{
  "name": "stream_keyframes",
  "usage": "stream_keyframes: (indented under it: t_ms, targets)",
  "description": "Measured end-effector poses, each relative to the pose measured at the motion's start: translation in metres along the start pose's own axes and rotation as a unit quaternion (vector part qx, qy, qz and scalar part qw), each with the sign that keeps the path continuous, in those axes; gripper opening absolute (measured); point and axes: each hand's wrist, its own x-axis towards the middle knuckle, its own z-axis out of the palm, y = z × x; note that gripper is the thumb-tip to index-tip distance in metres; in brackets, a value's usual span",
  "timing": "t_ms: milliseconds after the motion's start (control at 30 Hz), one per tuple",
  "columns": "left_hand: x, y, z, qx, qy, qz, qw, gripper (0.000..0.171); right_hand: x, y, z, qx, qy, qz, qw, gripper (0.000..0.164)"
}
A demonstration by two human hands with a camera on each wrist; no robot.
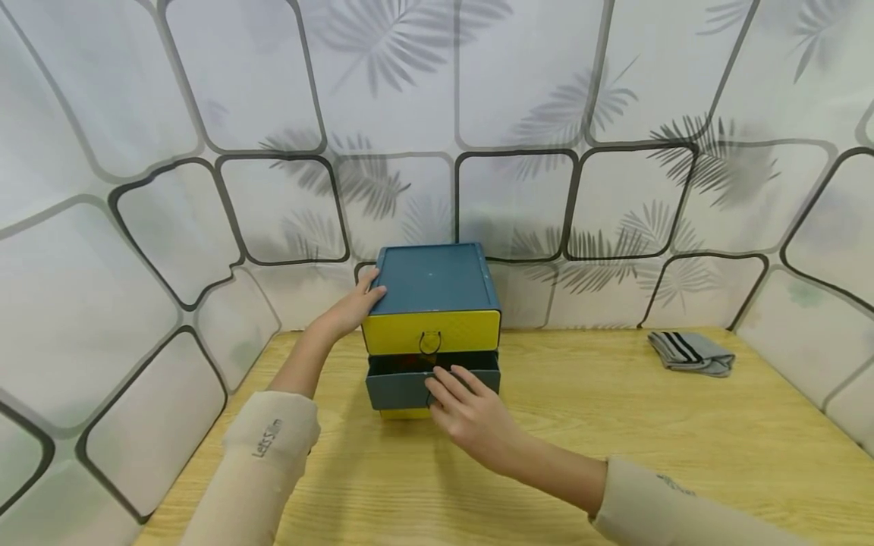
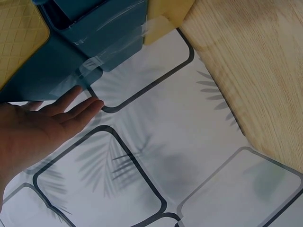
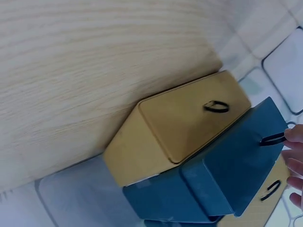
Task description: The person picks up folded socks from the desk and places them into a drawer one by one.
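A small drawer cabinet with a blue top stands on the table against the wall. Its middle blue drawer is pulled partway out, and a bit of something reddish shows in the dark inside. With thumb and fingertip my right hand pinches that drawer's black loop handle. My left hand rests on the cabinet's upper left side, fingers extended. Above the blue drawer is a yellow drawer with its own loop handle; below sits another yellow drawer. Both yellow ones are pushed in.
A folded grey cloth with black stripes lies at the right rear of the wooden table. Patterned wall covering rises behind the cabinet and along both sides.
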Motion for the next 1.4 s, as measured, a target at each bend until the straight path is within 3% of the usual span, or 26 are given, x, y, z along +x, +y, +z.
stream_keyframes:
  t_ms: [300, 567, 767, 967, 1233, 1400]
  targets:
    - [0.001, 0.0, 0.0, -0.005, 0.0, 0.001, 1.0, 0.058, 0.002, 0.011, 0.022, -0.039, 0.007, -0.004, 0.999, 0.005]
    - [0.001, -0.001, 0.001, 0.006, 0.0, -0.005, 1.0, 0.058, -0.001, 0.015, 0.033, -0.031, 0.01, 0.002, 0.999, 0.004]
    - [0.002, -0.002, 0.001, 0.005, 0.003, 0.001, 1.0, 0.058, -0.017, 0.007, 0.041, 0.001, 0.021, -0.053, 0.998, 0.046]
    - [0.001, -0.001, 0.001, 0.007, 0.005, -0.002, 1.0, 0.058, -0.028, -0.001, 0.05, 0.037, 0.056, -0.089, 0.994, 0.043]
    - [0.0, -0.001, 0.0, 0.007, 0.006, -0.004, 0.9999, 0.058, -0.038, -0.001, 0.066, 0.041, -0.026, -0.029, 0.998, 0.041]
    - [0.001, -0.001, 0.0, 0.003, 0.007, -0.005, 1.0, 0.058, -0.036, -0.001, 0.076, 0.009, 0.008, -0.007, 1.0, 0.051]
